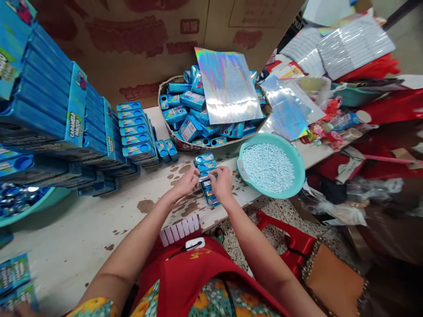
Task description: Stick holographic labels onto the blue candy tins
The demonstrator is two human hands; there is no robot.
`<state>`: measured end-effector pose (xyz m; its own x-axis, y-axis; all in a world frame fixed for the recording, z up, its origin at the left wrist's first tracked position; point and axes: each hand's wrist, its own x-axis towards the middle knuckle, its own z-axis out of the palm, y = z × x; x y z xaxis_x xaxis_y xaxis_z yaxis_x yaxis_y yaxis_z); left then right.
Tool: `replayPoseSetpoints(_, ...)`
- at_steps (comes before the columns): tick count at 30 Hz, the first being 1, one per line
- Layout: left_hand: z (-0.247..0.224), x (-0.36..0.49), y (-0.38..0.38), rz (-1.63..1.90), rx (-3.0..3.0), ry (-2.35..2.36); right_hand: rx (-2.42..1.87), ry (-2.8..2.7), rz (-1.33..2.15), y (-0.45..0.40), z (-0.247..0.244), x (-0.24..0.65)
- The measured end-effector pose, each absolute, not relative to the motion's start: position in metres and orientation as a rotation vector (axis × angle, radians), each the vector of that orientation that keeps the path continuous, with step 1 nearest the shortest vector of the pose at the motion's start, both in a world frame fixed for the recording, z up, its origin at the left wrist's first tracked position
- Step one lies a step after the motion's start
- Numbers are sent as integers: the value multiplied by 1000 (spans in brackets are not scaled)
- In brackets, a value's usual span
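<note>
A short row of small blue boxes with round recesses in their tops stands on the worktop in front of me. Above its middle, my left hand and my right hand are closed in pinches at the two ends of a small shiny strip, which looks like a sticker. The fingers cover part of the row, so I cannot tell whether the strip touches a box. At the table's front edge by my lap lies a sheet with white label-like strips.
A carton tray of loose blue boxes lies behind, with a holographic sheet on top. Right stands a teal basin of pale candies. Stacked blue boxes rise at left. Someone's hand shows at lower left. A red stool stands below.
</note>
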<state>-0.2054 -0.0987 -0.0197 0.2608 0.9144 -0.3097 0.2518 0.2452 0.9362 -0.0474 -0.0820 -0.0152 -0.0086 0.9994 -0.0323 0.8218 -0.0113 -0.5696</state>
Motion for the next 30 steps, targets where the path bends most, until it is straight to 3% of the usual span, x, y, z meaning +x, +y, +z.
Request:
replayPoseSetpoints(9, -56, -181, -99, 814, 1284, 1463, -1915, -1801, 630, -69, -34, -38)
replayPoseSetpoints(22, 21, -193, -84, 861, 1394, 1297, -1663, -1523, 827, -67, -24, -18)
replayPoseSetpoints(28, 33, -201, -90, 826, 1339, 1237, -1524, -1133, 1576, -76, 8, -24)
replayPoseSetpoints(30, 30, -202, -93, 797, 1347, 1260, -1507, -1135, 1615, -76, 8, -27)
